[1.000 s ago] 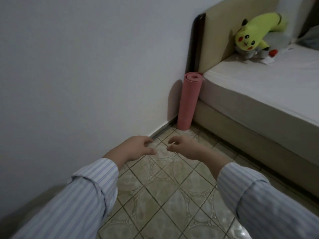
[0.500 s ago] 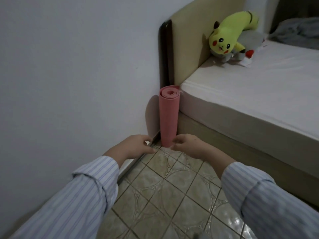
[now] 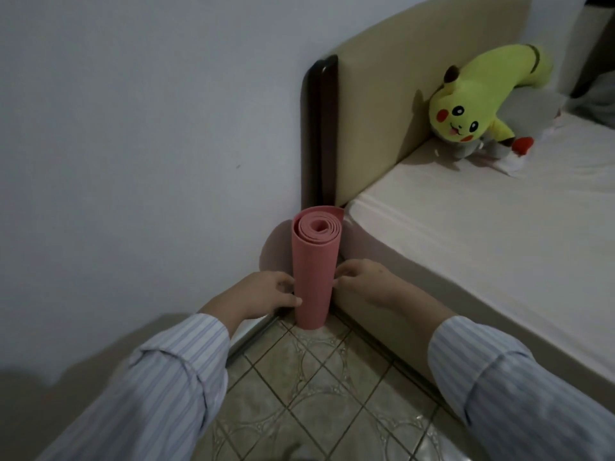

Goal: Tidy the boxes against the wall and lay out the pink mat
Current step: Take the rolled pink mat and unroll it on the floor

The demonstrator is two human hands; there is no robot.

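Note:
The rolled pink mat [image 3: 314, 261] stands upright on the tiled floor, in the corner between the white wall and the bed. My left hand [image 3: 258, 296] is against its left side, with the thumb across the front of the roll low down. My right hand [image 3: 364, 282] presses its curled fingertips on the right side at about the same height. The roll is held between both hands and its base rests on the floor. No boxes are in view.
The bed [image 3: 482, 234] with a white sheet and a beige headboard [image 3: 399, 88] fills the right side, close to the mat. A yellow plush toy [image 3: 472, 104] lies at the head of the bed. The white wall [image 3: 133, 144] runs along the left. Patterned floor tiles [image 3: 316, 394] lie below.
I have moved closer to the corner. Both hands went from hovering apart in front of the mat to touching its two sides.

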